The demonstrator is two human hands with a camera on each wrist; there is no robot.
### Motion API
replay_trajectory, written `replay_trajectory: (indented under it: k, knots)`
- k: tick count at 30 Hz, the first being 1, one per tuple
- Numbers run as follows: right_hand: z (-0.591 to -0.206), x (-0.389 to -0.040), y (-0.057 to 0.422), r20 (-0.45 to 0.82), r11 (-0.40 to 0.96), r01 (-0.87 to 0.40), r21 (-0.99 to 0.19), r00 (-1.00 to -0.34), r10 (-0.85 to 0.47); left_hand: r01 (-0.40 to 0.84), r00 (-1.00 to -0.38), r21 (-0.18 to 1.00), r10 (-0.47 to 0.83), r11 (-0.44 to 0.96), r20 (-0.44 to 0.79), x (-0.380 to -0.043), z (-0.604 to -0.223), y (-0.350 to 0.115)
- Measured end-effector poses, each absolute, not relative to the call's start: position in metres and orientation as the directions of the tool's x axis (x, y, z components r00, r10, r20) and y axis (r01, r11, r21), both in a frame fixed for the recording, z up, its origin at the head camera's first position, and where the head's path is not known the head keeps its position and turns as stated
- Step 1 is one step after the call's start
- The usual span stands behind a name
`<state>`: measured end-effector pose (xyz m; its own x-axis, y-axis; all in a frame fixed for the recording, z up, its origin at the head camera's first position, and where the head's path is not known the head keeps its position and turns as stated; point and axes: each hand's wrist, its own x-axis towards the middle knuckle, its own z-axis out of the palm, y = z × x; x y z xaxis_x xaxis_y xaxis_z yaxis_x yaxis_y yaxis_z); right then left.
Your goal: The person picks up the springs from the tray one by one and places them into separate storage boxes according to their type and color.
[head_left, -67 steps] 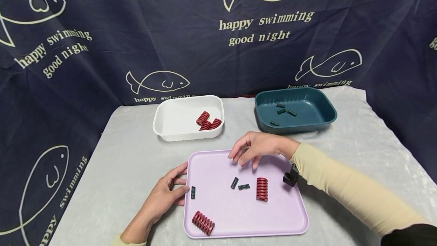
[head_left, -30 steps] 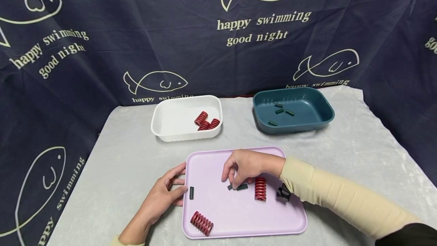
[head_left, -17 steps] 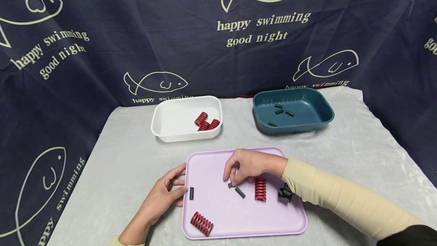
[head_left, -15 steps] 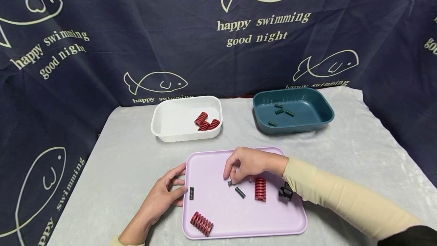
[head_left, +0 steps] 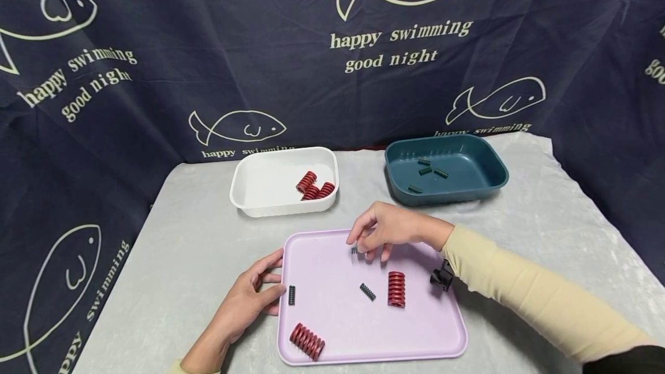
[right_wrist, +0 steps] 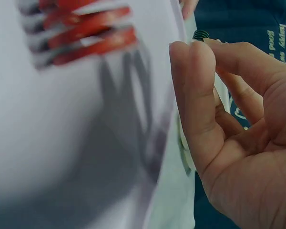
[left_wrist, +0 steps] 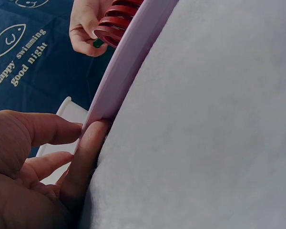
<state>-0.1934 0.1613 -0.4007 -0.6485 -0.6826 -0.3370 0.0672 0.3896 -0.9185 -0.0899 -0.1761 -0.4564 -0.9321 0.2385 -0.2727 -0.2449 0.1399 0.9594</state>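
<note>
My right hand pinches a small dark green spring between thumb and fingertips, above the far part of a lilac tray. In the right wrist view just the end of that spring sticks out past the fingertips. My left hand grips the tray's left rim, thumb on one side and fingers on the other in the left wrist view. On the tray lie two large red springs, one at right and one at the near left corner. Two small green springs also lie there, one mid-tray, one by the left rim.
Behind the tray stand a white bin with several red springs and a teal bin with several small green springs. Grey cloth covers the table. A navy curtain hangs behind and at the sides.
The right hand came down to the small green springs, took one and lifted it toward the tray's far edge. The other spring there has turned slightly. The left hand stayed on the rim.
</note>
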Motion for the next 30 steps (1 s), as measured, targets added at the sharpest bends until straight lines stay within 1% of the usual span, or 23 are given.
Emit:
replay_trajectory:
  k: [4, 11, 21, 26, 30]
  knots:
    - [-0.39, -0.203, 0.172, -0.327, 0.391, 0.061, -0.918, -0.675, -0.661, -0.253, -0.933, 0.956, 0.225, 0.148, -0.282, -0.091, -0.458, -0.177]
    - [-0.369, -0.22, 0.196, -0.306, 0.411, 0.044, -0.911, -0.74, -0.599, -0.255, -0.933, 0.956, 0.223, 0.145, -0.282, -0.092, -0.459, -0.177]
    - [-0.348, -0.244, 0.243, -0.298, 0.433, 0.075, -0.898, -0.828, -0.474, -0.263, -0.93, 0.956, 0.23, 0.134, -0.288, -0.088, -0.457, -0.177]
    - [-0.343, -0.253, 0.267, -0.273, 0.44, 0.062, -0.896, -0.858, -0.435, -0.265, -0.929, 0.955, 0.231, 0.135, -0.291, -0.088, -0.458, -0.177]
    - [-0.344, -0.261, 0.283, -0.276, 0.443, 0.081, -0.893, -0.876, -0.396, -0.26, -0.931, 0.956, 0.229, 0.134, -0.285, -0.089, -0.457, -0.178]
